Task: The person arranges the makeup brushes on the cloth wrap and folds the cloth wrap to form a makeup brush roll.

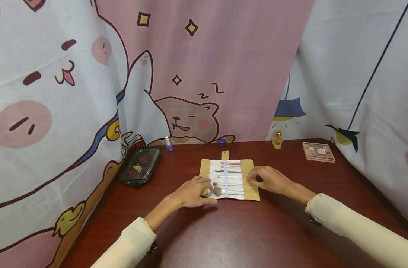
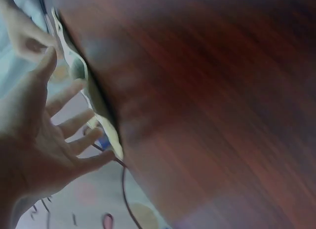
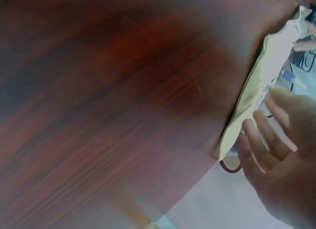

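A tan brush roll (image 1: pixel 249 165) lies unrolled on the dark wooden table (image 1: pixel 230 234), its white lining holding several makeup brushes (image 1: pixel 228 191) under a lilac band. My left hand (image 1: pixel 204 189) rests at the roll's left edge beside the biggest brush head. In the left wrist view that hand (image 2: pixel 74 125) has its fingers spread, close to the roll's edge (image 2: pixel 101 113). My right hand (image 1: pixel 257 179) lies on the roll's right flap. The right wrist view shows its fingers (image 3: pixel 261 135) straight beside the roll (image 3: pixel 256 86). Neither hand grips anything.
A clear zip pouch (image 1: pixel 140 165) lies at the back left. Along the curtain stand a lilac nail polish bottle (image 1: pixel 169 144), a small purple jar (image 1: pixel 222 142) and a gold perfume bottle (image 1: pixel 277 139). An eyeshadow palette (image 1: pixel 318 152) lies back right. Cartoon curtains enclose the table.
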Tool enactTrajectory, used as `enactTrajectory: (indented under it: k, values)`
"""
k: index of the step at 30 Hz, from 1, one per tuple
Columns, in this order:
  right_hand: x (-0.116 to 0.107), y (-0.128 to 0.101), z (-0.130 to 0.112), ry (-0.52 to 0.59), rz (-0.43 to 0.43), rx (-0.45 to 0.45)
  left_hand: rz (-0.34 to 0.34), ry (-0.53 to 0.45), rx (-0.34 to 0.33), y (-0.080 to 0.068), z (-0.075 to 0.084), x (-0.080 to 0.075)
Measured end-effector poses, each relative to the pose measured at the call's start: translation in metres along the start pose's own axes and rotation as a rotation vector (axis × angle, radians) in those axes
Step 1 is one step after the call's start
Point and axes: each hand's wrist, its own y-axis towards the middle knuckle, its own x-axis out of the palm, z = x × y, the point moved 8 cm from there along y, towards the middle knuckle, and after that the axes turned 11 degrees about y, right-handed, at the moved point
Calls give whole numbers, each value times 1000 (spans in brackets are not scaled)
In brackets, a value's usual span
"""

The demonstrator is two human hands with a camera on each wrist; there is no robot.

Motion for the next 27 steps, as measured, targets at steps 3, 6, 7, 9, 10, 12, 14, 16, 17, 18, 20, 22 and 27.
enactTrajectory:
  k: [3,6,7,9,10,12,14,16,17,18,20,22,27]
  values:
    - [4,-4,-8,-20,-18,-70,36,-47,-28,0,-18,0]
    - [11,-10,-12,-76,-51,-88,35,-79,-55,-1,-34,3]
    - [12,-11,-12,-93,-62,-89,24,-84,-61,-1,-37,5]
    - [15,-15,-12,-121,-78,-84,10,-94,-57,-2,-41,8]
    - [16,-17,-12,-132,-82,-85,6,-93,-51,-2,-41,8]
    - [17,-20,-12,-148,-83,-94,8,-92,-40,-2,-41,9]
    - [17,-23,-14,-153,-81,-109,25,-84,-28,-1,-39,8]
    - [17,-25,-15,-146,-82,-129,45,-71,-23,0,-37,6]
    - [17,-26,-16,-141,-85,-138,57,-67,-23,1,-36,5]
    - [17,-26,-16,-131,-88,-146,70,-59,-22,1,-35,4]
    - [17,-27,-17,-108,-88,-150,94,-49,-14,2,-33,1]
    - [14,-27,-16,-92,-73,-141,114,-57,-14,3,-32,-3]
    - [2,-22,-10,-3,1,-74,148,-132,-43,5,-32,-10]
